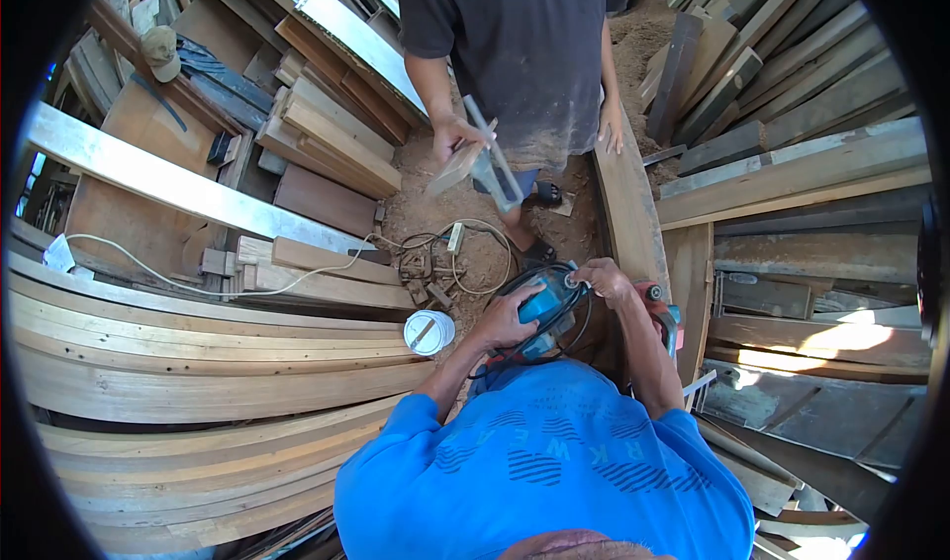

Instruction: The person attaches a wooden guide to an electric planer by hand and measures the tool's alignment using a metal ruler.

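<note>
We have a teal-and-black, hard-cased power tool (539, 306) close in front of our body, loops of thin black cord (588, 317) hanging about it. Our left hand (508, 320) wraps the teal casing; our right hand (604, 280) curls its fingers at the rounded far end, though we cannot tell what they pinch. We judge the tool stiff and fairly heavy, its smooth casing best gripped at the body, clear of the cord. To our right sits a red-and-teal power tool (663, 313), beside a long brown wooden plank (633, 204); leftward stands a round white bucket (443, 334).
</note>
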Available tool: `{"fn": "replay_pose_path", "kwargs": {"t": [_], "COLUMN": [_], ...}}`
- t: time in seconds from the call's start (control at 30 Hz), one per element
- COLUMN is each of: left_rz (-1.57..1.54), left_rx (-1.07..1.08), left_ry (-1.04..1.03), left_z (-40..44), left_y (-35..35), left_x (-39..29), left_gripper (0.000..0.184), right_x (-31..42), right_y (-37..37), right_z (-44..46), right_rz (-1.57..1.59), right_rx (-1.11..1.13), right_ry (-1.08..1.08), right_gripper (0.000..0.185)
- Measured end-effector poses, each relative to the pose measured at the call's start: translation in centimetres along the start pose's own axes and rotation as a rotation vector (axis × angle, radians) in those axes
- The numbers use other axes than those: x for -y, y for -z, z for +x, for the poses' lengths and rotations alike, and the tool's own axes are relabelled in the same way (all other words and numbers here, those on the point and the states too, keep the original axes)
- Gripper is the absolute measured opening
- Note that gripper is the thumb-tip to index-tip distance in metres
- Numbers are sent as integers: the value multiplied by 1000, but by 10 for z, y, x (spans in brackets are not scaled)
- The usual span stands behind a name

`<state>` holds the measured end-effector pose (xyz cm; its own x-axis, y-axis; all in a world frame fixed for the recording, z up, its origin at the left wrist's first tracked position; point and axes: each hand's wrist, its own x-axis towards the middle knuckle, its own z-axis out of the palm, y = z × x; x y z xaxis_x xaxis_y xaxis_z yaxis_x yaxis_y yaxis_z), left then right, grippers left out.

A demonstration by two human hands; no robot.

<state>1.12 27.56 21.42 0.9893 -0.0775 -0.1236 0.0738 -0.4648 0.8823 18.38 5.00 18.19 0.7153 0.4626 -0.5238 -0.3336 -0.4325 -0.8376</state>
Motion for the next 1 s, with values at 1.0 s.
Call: {"fn": "replay_pose_path", "kwargs": {"t": [1.0], "left_rz": [-113], "left_rx": [-122], "left_ry": [59], "left_z": [-33], "left_y": [-19], "left_x": [18], "left_gripper": [74], "right_x": [-1], "right_y": [-13], "right_z": [5], "right_rz": [-180], "right_rx": [213], "right_ry": [72], "right_gripper": [22]}}
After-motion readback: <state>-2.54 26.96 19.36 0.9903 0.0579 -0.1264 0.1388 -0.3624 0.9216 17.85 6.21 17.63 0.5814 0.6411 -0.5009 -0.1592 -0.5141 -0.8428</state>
